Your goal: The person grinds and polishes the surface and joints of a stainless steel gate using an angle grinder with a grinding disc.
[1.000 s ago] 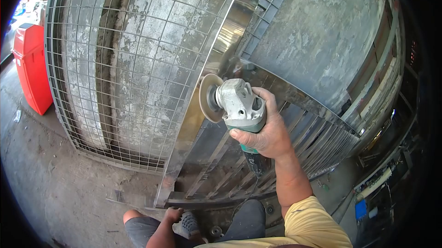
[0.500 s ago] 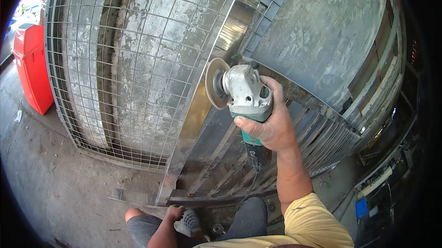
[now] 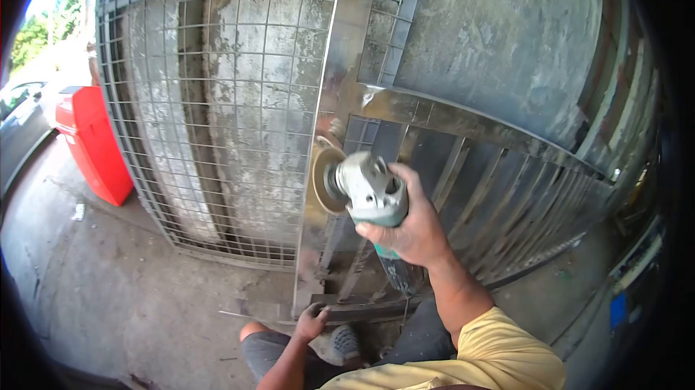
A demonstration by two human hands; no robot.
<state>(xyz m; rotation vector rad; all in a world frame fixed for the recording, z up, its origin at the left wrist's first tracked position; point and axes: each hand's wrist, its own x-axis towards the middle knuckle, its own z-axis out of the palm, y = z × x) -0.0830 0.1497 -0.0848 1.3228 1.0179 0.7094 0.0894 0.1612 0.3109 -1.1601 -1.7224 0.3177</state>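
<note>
here one angle grinder [image 3: 373, 191] sits clamped in the fingers of the right hand [image 3: 420, 234], long axis slanting up-left, disc [image 3: 329, 180] left of that nearer hand at the upright metal post [image 3: 313, 234], contact unclear; left hand [image 3: 311, 323] lower, near the post's foot, grip indistinct.
</note>
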